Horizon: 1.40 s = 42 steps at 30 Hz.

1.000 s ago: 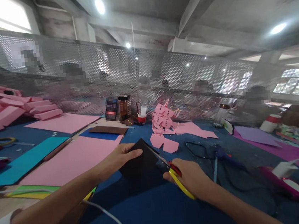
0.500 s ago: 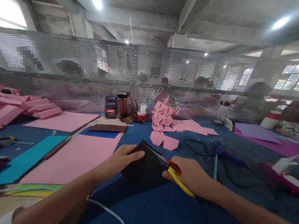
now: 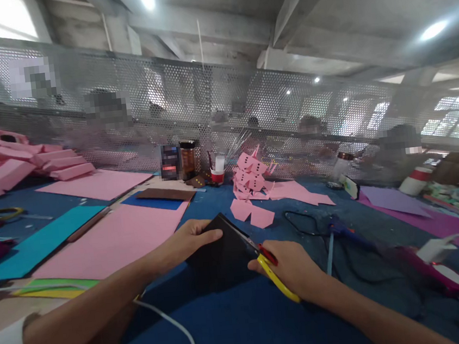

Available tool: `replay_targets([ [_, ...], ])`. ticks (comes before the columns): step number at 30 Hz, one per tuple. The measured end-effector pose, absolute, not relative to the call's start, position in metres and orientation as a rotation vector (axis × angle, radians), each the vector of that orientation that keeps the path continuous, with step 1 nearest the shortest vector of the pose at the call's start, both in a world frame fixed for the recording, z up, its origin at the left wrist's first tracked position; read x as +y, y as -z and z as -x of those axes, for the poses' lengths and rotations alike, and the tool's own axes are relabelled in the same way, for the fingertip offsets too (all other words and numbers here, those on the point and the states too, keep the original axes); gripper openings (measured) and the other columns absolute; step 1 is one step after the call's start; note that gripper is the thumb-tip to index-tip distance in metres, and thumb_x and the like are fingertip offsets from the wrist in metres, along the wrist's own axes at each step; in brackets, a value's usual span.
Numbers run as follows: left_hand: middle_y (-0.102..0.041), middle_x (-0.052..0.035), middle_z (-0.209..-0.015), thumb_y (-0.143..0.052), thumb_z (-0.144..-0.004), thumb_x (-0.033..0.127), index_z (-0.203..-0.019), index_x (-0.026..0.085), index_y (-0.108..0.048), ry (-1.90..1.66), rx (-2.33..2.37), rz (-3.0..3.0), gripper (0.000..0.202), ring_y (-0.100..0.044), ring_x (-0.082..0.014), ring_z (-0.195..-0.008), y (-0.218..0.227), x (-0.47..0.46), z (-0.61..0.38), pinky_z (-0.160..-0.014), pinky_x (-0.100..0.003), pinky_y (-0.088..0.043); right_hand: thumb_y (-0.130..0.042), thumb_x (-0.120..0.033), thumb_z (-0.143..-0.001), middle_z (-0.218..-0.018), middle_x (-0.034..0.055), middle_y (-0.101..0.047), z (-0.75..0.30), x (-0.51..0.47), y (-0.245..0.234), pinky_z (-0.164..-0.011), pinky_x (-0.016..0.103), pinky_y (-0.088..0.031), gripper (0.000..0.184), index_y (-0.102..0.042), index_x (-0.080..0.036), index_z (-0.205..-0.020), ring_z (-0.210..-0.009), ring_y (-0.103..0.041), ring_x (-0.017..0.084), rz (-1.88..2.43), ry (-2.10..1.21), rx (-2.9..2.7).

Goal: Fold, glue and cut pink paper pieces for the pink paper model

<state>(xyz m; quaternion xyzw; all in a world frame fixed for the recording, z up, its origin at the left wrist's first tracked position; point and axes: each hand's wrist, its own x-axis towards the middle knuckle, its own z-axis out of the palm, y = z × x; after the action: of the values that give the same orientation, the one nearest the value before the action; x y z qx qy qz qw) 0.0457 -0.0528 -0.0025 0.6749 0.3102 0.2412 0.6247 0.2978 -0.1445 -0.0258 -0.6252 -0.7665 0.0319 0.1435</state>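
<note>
My left hand (image 3: 195, 240) pinches the upper left corner of a black sheet (image 3: 220, 258), thumb on top, and holds it tilted above the blue work surface. In my right hand (image 3: 291, 267) is a pair of scissors (image 3: 276, 279) with yellow and red handles. The blades lie along the sheet's upper right edge, pointing up and left; how far they are apart I cannot tell. Just beyond the hands lies a notched pink paper piece (image 3: 254, 213), in front of a pile of pink cut pieces with black dots (image 3: 250, 172).
To the left are pink sheets (image 3: 114, 241), a teal sheet (image 3: 51, 234) and folded pink boxes (image 3: 7, 168). A blue glue gun (image 3: 342, 228) with its cord lies right of my right hand. A white cable (image 3: 171, 320) crosses the near edge. A perforated metal screen (image 3: 189, 99) stands behind.
The view has shifted very slightly. Both hands, the black sheet and the scissors keep nearly the same position.
</note>
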Motion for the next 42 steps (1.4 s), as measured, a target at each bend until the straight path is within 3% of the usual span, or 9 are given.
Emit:
replay_targets([
  [34,-0.072,-0.0043,-0.082,-0.068,-0.082,0.051,-0.087,0.014,-0.07,-0.476,0.73,-1.6,0.037,-0.064,-0.016,-0.068,0.0037,-0.0536,-0.0472,-0.059,-0.022,-0.047,-0.044,-0.071,-0.091,-0.072,0.0032,-0.069,-0.2956,-0.1438,0.0246,-0.055,0.027,-0.022,0.055,-0.061,-0.02,-0.078,-0.064,-0.062,0.017,1.826,-0.083,-2.261],
  [42,-0.074,-0.0041,-0.082,-0.07,-0.08,0.053,-0.09,0.015,-0.069,-0.498,0.759,-1.609,0.039,-0.066,-0.0166,-0.067,-0.0029,-0.0522,-0.0444,-0.058,-0.023,-0.049,-0.048,-0.067,-0.092,-0.067,0.0007,-0.063,-0.2983,-0.1411,0.0276,-0.055,0.026,-0.023,0.051,-0.056,-0.02,-0.073,-0.058,-0.054,0.013,1.736,-0.102,-2.176],
])
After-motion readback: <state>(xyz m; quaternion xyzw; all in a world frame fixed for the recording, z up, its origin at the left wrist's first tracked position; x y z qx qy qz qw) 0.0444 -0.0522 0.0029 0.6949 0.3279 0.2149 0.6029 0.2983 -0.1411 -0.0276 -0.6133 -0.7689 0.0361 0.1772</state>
